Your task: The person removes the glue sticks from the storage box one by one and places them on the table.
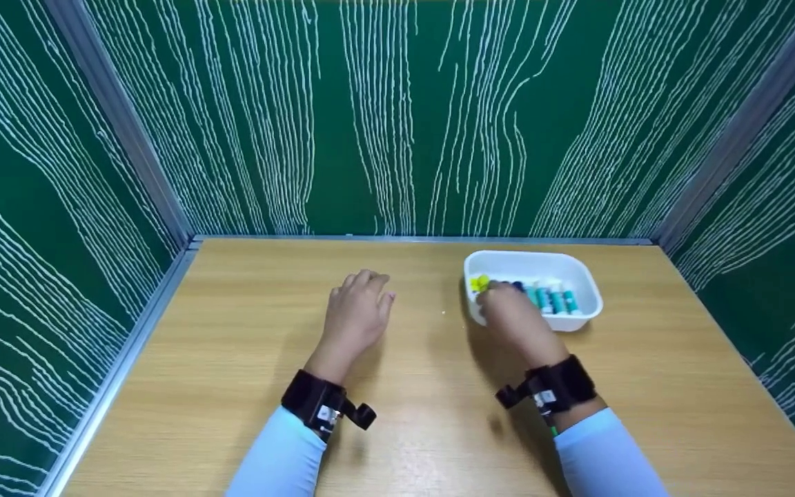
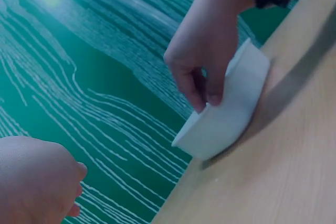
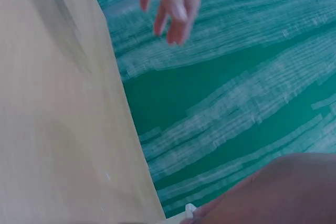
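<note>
Right hand dips into the left end of the white tray, fingers bent by the yellow pieces, probably coming from above to clear the wall; can't tell if it's pinching anything. Left hand is relaxed and holding nothing, I guess because the tray sits flat on the bench unaided. Green-and-white tubes lie side by side, likely to fit. Dark bits are half hidden, and the right-wrist view mostly misses the tray.

No readable text, brand or number; white patches on the black wristbands too blurred to decipher.
</note>
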Action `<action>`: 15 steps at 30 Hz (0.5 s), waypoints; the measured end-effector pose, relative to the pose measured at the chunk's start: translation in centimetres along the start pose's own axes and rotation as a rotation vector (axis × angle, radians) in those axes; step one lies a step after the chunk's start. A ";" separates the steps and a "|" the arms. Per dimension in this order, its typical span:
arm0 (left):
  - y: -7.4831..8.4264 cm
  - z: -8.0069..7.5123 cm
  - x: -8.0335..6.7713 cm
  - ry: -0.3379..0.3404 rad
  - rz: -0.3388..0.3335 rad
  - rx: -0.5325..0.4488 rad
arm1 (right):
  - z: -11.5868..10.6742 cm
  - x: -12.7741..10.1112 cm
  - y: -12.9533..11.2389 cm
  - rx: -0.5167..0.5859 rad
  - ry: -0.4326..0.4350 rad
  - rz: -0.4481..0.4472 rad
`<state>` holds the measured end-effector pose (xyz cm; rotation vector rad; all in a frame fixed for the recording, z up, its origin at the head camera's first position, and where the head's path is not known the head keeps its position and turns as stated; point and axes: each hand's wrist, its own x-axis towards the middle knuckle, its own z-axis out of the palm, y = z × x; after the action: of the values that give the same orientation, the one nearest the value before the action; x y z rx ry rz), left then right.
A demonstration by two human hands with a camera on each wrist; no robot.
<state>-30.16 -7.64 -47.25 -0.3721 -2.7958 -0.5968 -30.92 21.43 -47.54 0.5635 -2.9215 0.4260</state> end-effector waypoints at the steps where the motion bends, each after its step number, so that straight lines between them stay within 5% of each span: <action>1: -0.2 0.0 0.0 0.005 -0.011 -0.017 | 0.2 0.1 -0.7 0.012 -0.007 -0.006; 15: -2.6 0.9 0.7 0.011 -0.204 -0.333 | 3.1 1.8 -9.1 -0.028 -0.011 -0.173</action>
<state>-31.76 -9.43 -48.78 -0.1445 -2.7408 -1.1133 -29.33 11.78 -47.94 0.8079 -2.8527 0.3603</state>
